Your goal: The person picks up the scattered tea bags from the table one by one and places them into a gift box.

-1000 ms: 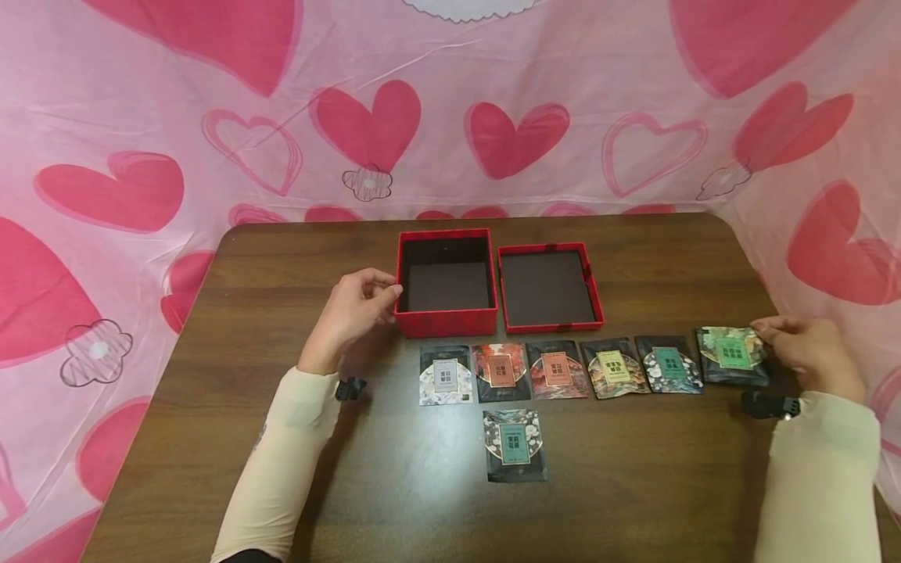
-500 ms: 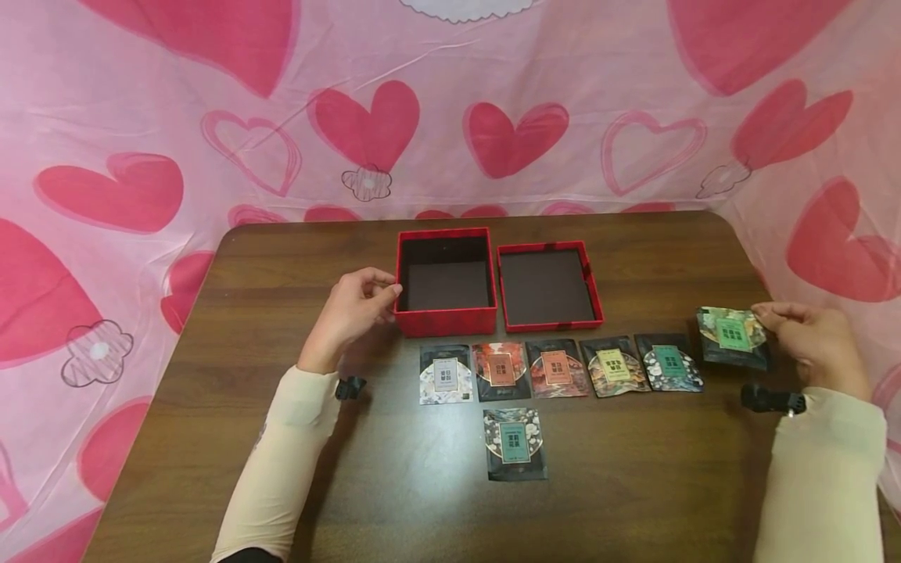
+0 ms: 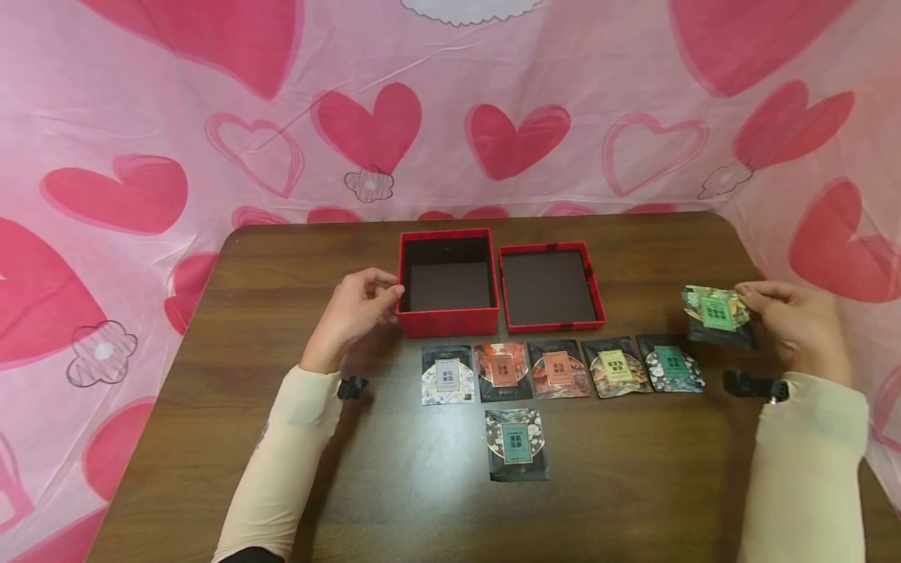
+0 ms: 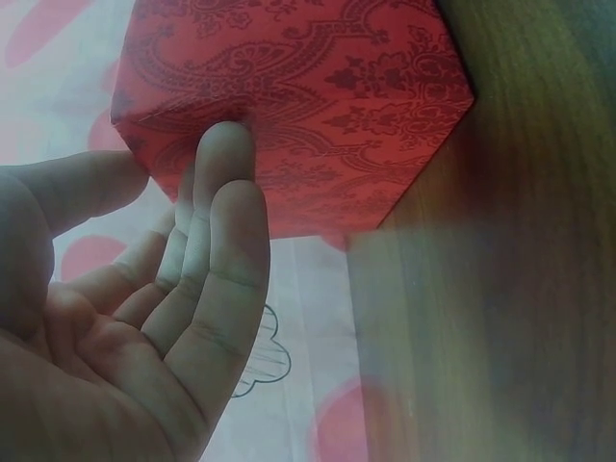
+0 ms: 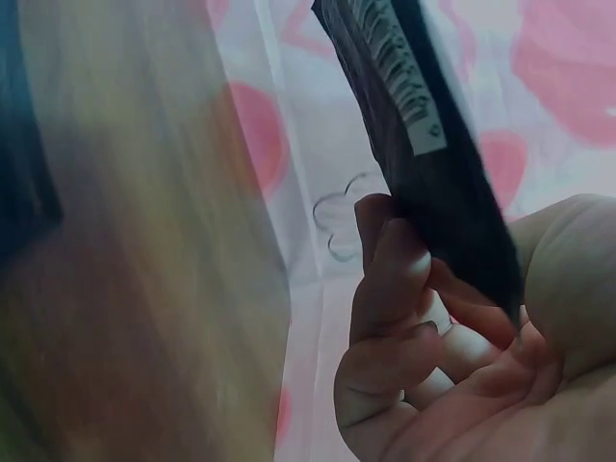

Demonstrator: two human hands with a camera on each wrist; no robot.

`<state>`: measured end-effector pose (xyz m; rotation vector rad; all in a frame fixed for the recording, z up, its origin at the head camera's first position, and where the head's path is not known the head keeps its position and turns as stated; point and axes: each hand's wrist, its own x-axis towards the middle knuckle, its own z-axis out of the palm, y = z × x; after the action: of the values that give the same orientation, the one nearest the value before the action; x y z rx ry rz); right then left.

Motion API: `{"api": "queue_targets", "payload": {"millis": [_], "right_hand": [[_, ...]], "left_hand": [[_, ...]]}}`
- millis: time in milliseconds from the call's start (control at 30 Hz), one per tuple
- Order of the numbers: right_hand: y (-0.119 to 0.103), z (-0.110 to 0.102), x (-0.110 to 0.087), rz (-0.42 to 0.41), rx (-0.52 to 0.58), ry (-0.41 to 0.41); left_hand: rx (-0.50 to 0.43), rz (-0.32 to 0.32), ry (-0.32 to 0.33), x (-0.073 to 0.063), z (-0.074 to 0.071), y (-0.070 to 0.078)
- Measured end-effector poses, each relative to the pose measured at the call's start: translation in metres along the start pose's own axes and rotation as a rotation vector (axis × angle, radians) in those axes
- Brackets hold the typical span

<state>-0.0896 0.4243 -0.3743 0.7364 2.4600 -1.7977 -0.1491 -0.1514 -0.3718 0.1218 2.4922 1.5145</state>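
In the head view my right hand (image 3: 805,324) pinches the right edge of a green-labelled tea sachet (image 3: 718,315), lifted at the right side of the table. In the right wrist view the sachet's dark back (image 5: 448,192) shows a pale printed label, with thumb and fingers at its lower end. My left hand (image 3: 355,313) touches the left side of a red patterned box (image 3: 450,322), which stands open at the top and has a dark inside. Its fingers (image 4: 236,231) lie fairly straight against the box wall in the left wrist view, the thumb near a corner.
Right of the box lies its shallow red lid (image 3: 551,288), inner side up. Several sachets (image 3: 502,371) form a row in front of both, and a teal-labelled sachet (image 3: 517,446) lies nearer. Heart-patterned pink cloth (image 3: 450,117) hangs behind the wooden table (image 3: 633,485).
My right hand has raised the green-labelled sachet off the table at the right end of the row and carried it slightly away from me and leftward. The left hand stays at the box.
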Motion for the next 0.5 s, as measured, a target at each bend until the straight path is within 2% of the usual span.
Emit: {"api": "queue_targets", "payload": {"millis": [167,300,500], "right_hand": [[-0.010,0.010,-0.001,-0.020,-0.074,0.003],[-0.016,0.017,0.000,-0.012,-0.077,-0.002],[-0.021,0.032,0.003,-0.009,0.089,-0.016]], "left_hand": [[-0.006,-0.004,-0.002,0.000,0.001,0.001],[0.000,-0.010,-0.007,0.000,0.000,0.001],[0.002,-0.023,-0.018,0.000,-0.001,0.001]]}}
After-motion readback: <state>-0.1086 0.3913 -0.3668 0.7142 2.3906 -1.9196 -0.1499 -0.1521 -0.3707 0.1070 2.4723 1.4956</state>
